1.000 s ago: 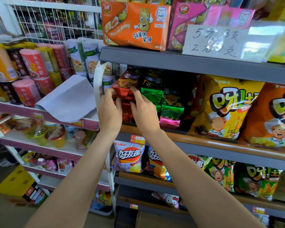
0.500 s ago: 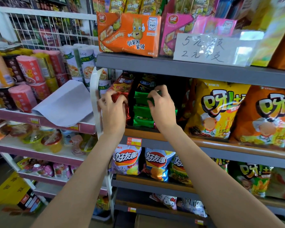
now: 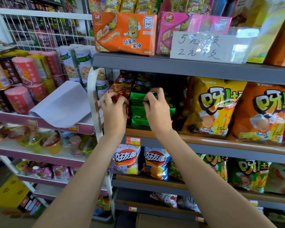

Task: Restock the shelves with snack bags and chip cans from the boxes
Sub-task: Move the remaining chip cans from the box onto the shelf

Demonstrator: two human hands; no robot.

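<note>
While both hands are up at the middle shelf (image 3: 204, 137), step in hand looks like squaring up the small snack stacks at its left end. Left hand (image 3: 113, 112) is on the red snack bags (image 3: 121, 87); fingertips curled and pinched on the crimped foil edge of a red bag, so that grip is narrow and holding the bag edge. Right hand (image 3: 156, 111) is on the green snack bags (image 3: 137, 111); thumb and forefinger nipping the top of the stack, other fingers lifted, grip narrow. Can't tell if it's actually lifting a bag or just touching.

To do it well, my read: hold the crimps, not the puffed bodies, so nothing gets crushed. Push each stack back and keep faces forward. Keep red and green columns apart and flush. Watch the white rack post (image 3: 92, 102) just left of the red stack, since a bag could snag on it. Big yellow chip bag (image 3: 212, 106) sits right of the dark gap beside the green stack; don't nudge it.

No boxes clearly in view, so next refill means looking down.
</note>
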